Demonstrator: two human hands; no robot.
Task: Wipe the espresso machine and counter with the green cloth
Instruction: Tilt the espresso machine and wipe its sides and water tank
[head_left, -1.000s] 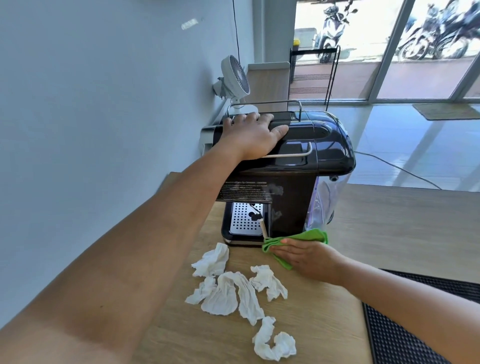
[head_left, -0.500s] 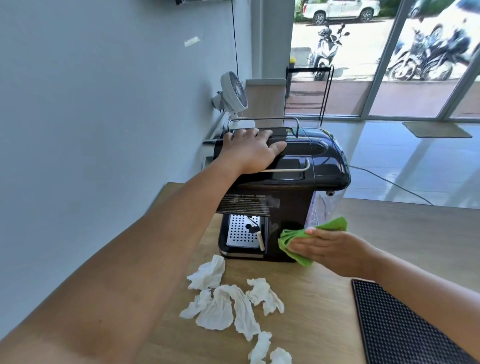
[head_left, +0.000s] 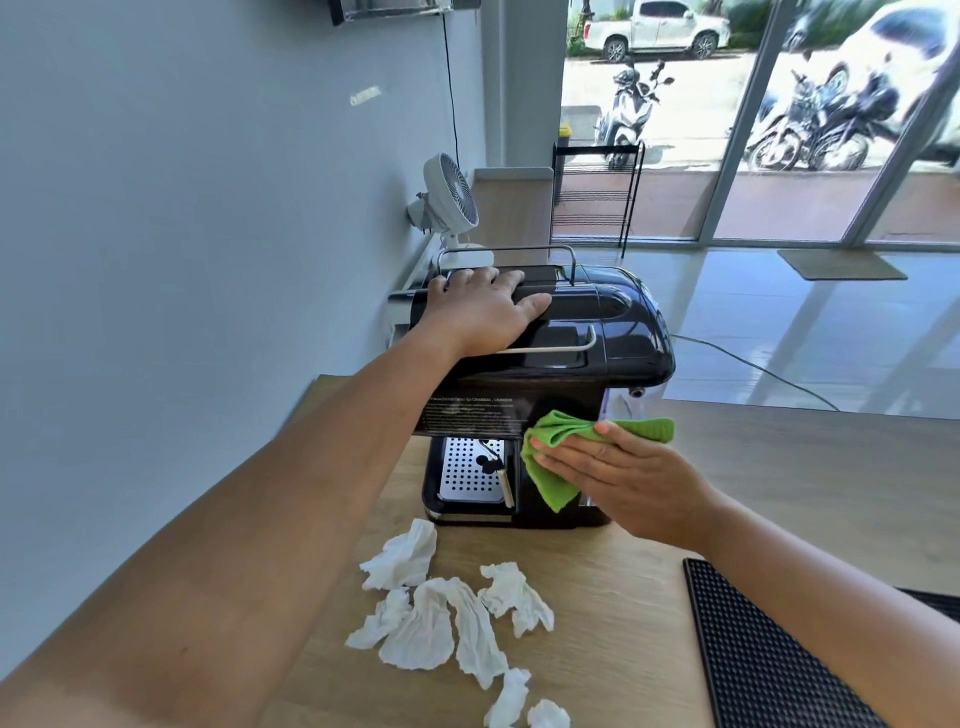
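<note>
A black espresso machine (head_left: 597, 332) stands on the wooden counter (head_left: 779, 467) near the wall. My left hand (head_left: 480, 312) lies flat on its top, fingers spread, palm down. My right hand (head_left: 628, 478) presses the green cloth (head_left: 556, 457) flat against the machine's near side, about halfway up. The cloth is bunched under my fingers and a flap sticks out to the right. The perforated metal drip tray (head_left: 470, 470) shows at the machine's left end.
Several crumpled white paper tissues (head_left: 447, 618) lie on the counter in front of the machine. A black rubber mat (head_left: 769, 660) sits at the lower right. A white fan (head_left: 449, 200) stands behind by the wall. A cable (head_left: 753, 369) trails off to the right.
My right hand has carried the green cloth up from the counter at the machine's base onto its side panel. My left hand stayed on top. The camera tilted up slightly.
</note>
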